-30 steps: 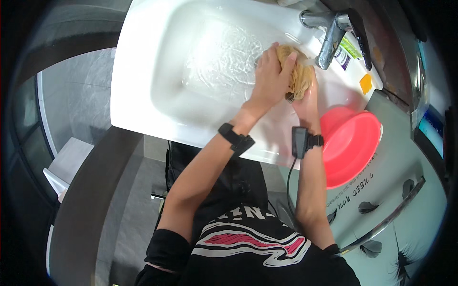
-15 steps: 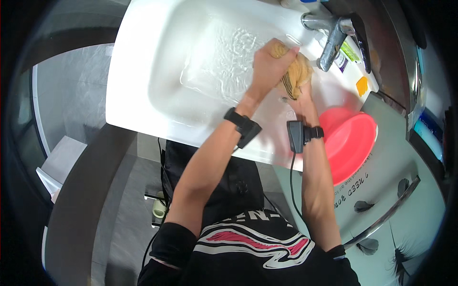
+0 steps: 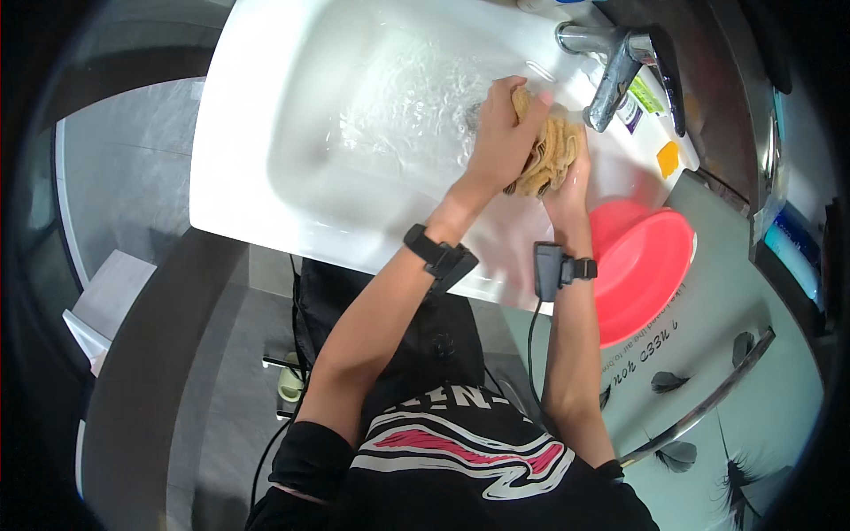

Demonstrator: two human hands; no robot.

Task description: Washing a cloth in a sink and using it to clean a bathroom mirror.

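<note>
A wet, yellow-tan cloth [image 3: 556, 155] with some dark stripes is bunched between my two hands over the right side of the white sink [image 3: 235, 177]. My left hand [image 3: 509, 137] grips its left side, thumb pointing up and away from me. Beneath and along the cloth's right side lies my right hand [image 3: 574, 181], its fingers mostly hidden by the folds. Just to the upper right is the spout of the chrome faucet [image 3: 611, 97]. Rippling water [image 3: 407, 106] spreads over the basin floor to the left of my hands.
A pink-red plastic basin [image 3: 642, 265] stands right of the sink, on a pale green surface [image 3: 708, 354] with feather prints. Behind the faucet lie a tube [image 3: 630, 113] and a yellow-orange piece [image 3: 668, 159] on the sink ledge. Both my wrists wear black strapped devices, one trailing a cable.
The cloth has gone from a smoother, drawn-out shape to a crumpled bundle of folds. My left hand has turned slightly and shifted a little.
</note>
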